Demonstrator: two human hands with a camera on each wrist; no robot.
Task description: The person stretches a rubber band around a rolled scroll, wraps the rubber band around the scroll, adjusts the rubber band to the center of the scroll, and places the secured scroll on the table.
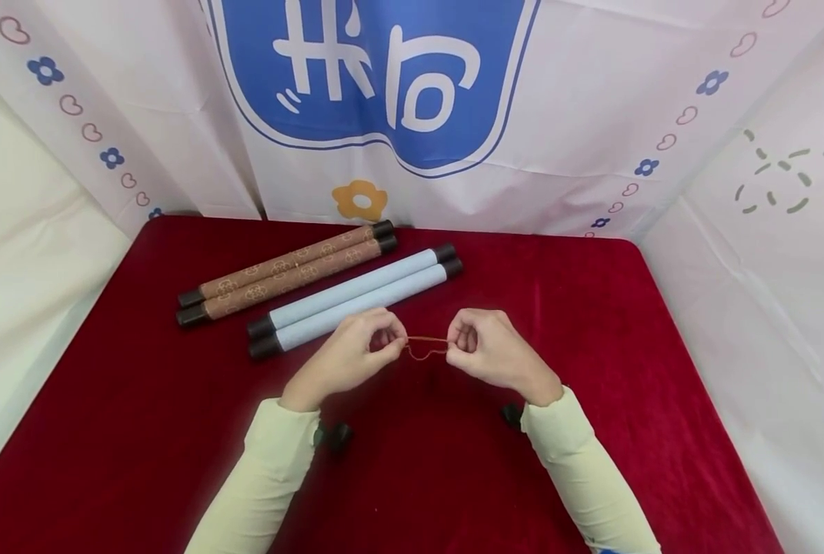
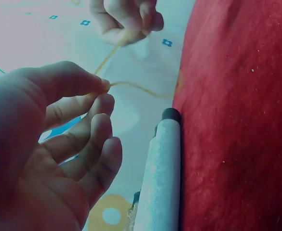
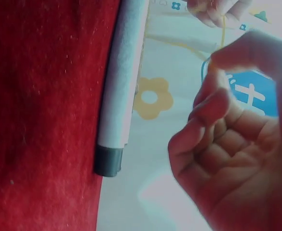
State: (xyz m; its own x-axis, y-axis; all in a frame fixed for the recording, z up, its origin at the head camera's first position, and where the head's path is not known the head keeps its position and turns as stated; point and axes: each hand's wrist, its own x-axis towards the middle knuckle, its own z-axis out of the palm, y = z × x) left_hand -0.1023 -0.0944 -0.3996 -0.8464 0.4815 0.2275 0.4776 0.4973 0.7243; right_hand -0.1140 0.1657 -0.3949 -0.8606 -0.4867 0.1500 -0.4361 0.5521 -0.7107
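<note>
left hand: at the left hand (image 1: 352,350), the thin orange cord (image 1: 427,338) is pinched between thumb and forefinger; in the left wrist view the other fingers are seen loosely bent, holding nothing.
right hand: by the right hand (image 1: 495,350), the cord's other side is pinched between thumb and forefinger, the remaining fingers being curled in toward the palm.
cord: it is held between the two hands, over the middle of the table; two strands are shown in the head view, the upper drawn nearly straight, the lower left sagging in a wavy curve. whether a closed loop is formed cannot be told.
light blue rolls: a pair of light blue rolls (image 1: 353,288) with dark ends is laid slantwise side by side, just beyond the left hand, by which part of the nearer one is overlapped in the head view.
brown rolls: a pair of brown rolls (image 1: 283,266) with gold patterns and dark ends is set farther back and to the left, roughly parallel to the blue ones.
table: all four rolls are borne by the red cloth (image 1: 557,323).
sleeves: both forearms are covered by pale sleeves (image 1: 266,454).
backdrop: a blue emblem (image 1: 377,127) and a yellow flower (image 1: 342,201) are printed on the white curtain (image 1: 522,192) behind.
</note>
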